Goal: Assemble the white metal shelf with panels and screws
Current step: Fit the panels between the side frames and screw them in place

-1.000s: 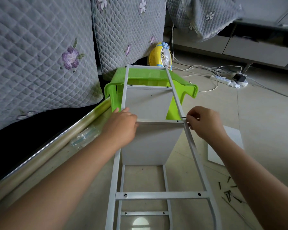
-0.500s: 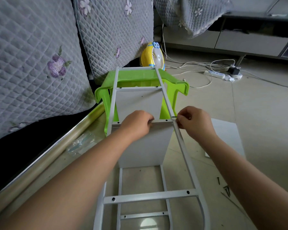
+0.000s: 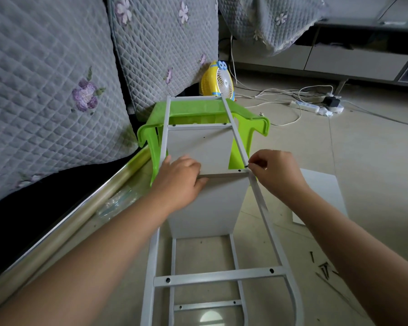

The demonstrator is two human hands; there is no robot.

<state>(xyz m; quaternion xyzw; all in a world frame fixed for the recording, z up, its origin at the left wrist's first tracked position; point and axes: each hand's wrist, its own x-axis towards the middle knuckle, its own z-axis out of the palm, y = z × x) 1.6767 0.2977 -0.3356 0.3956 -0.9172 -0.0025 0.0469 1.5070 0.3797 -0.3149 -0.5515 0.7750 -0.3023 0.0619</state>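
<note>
Left hand point(image 3: 180, 178) presses white flat panel point(image 3: 205, 149) inside white metal shelf frame point(image 3: 259, 201); right hand point(image 3: 277, 171) pinches small dark screw point(image 3: 246, 165) at frame's right rail.

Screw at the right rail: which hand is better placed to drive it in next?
Right. The right hand already pinches the screw at the right rail, while the left hand rests on the panel, steadying it.
</note>
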